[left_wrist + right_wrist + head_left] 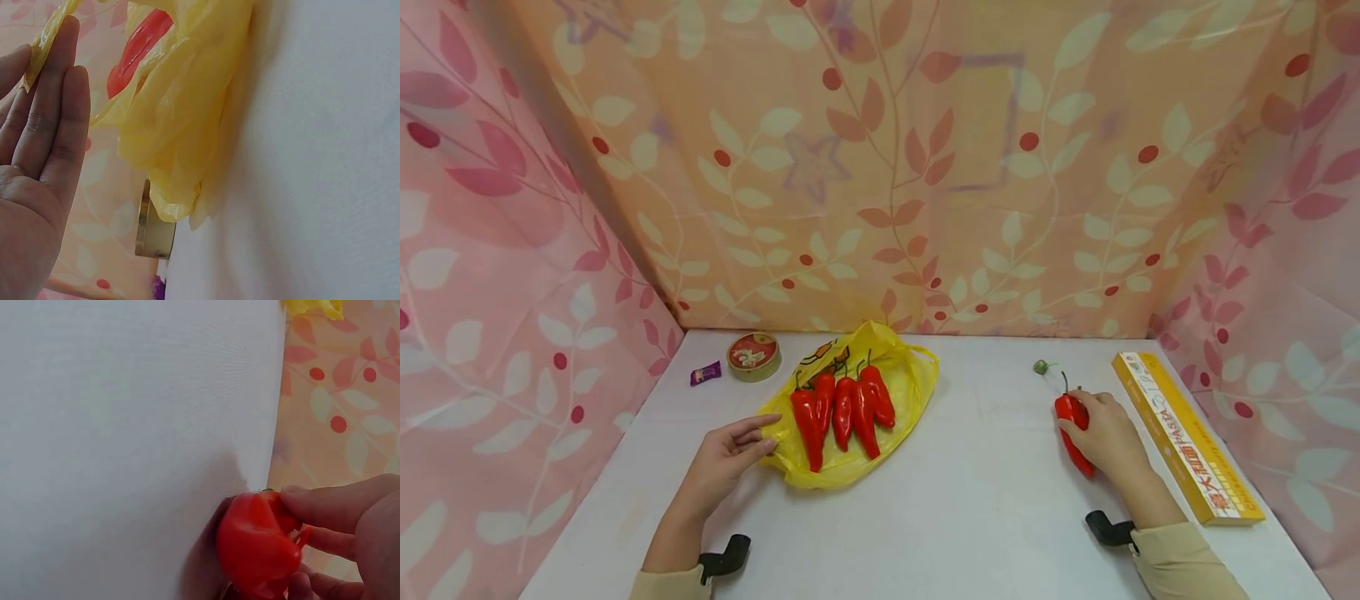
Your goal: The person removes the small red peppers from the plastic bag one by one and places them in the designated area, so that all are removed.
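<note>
On the right of the head view, my right hand (1101, 429) grips a long red pepper (1077, 454) by its upper part, thumb on one side and fingers on the other. The right wrist view has the pepper (259, 544) close up, its blunt end facing the camera; I cannot tell whether a second pepper is in the grip. My left hand (730, 458) pinches the edge of a yellow plastic bag (181, 106) between thumb and fingers. Several red peppers (842, 412) lie side by side on the bag, stems pointing away from me.
Behind the left hand stand a round tin (754, 357) and a small purple packet (705, 373). A small green thing (1041, 367) lies beyond the right hand. A long yellow pasta box (1187, 442) lies along the right side. Patterned cloth (880, 167) walls the table's back and sides.
</note>
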Tool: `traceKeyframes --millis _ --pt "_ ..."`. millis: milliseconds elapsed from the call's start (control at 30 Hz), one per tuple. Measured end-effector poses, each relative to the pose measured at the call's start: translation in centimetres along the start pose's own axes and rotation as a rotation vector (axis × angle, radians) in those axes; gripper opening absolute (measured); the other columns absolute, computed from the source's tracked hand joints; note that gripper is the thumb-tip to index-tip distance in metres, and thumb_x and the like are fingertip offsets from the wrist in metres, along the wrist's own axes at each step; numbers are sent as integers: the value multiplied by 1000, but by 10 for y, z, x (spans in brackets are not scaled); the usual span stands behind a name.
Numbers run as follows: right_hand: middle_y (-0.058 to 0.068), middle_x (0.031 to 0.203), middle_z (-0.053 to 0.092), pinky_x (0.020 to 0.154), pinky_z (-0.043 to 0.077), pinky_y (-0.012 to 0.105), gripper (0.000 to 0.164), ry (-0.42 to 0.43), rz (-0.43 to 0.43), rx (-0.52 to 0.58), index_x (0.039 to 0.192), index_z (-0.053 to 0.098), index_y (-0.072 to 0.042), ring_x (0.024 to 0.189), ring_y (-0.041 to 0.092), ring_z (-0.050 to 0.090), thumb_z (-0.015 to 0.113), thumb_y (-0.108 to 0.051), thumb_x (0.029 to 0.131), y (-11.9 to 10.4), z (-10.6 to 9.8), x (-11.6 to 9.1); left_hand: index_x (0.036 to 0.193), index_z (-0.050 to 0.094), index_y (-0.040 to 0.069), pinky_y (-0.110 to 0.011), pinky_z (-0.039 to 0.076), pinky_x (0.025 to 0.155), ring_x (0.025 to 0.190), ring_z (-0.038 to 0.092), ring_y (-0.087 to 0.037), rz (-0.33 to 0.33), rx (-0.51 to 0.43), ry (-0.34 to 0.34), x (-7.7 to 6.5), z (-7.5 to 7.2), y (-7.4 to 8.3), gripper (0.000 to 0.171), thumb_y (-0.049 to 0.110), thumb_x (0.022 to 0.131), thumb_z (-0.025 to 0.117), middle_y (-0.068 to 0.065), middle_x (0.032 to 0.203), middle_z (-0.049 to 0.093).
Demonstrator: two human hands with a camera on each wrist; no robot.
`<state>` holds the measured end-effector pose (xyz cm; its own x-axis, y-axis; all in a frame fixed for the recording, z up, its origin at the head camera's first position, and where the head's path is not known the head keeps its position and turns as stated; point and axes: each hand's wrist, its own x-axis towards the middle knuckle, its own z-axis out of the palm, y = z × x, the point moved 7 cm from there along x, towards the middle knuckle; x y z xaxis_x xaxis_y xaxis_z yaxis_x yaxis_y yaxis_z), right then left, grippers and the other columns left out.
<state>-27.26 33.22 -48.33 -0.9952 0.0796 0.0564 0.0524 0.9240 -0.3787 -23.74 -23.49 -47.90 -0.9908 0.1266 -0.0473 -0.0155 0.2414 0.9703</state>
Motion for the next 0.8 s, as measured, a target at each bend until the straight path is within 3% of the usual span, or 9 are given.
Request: traceKeyframes --millis 367,533,800 --pt "36 124 47 80 57 64 66 26 19 -68 140 52 2 107 50 48 78 -28 86 2 -8 1 136 64 8 -21 58 87 95 72 -16 -8 7 -1 0 0 2 46 24 94 73 -18 110 70" --pt "35 126 47 81 57 63 65 19 25 -17 141 52 1 110 50 48 77 -27 88 -5 -19 -1 135 64 7 -21 58 87 94 72 -16 -3 2 -2 0 -1 1 46 23 94 73 -18 110 71" --pt "26 126 61 88 56 61 56 103 -108 116 141 56 -6 109 42 57 75 -25 92 -42 -37 -9 135 63 7 -24 58 88 94 73 -15 -7 5 3 0 -1 2 45 22 94 73 -18 110 71"
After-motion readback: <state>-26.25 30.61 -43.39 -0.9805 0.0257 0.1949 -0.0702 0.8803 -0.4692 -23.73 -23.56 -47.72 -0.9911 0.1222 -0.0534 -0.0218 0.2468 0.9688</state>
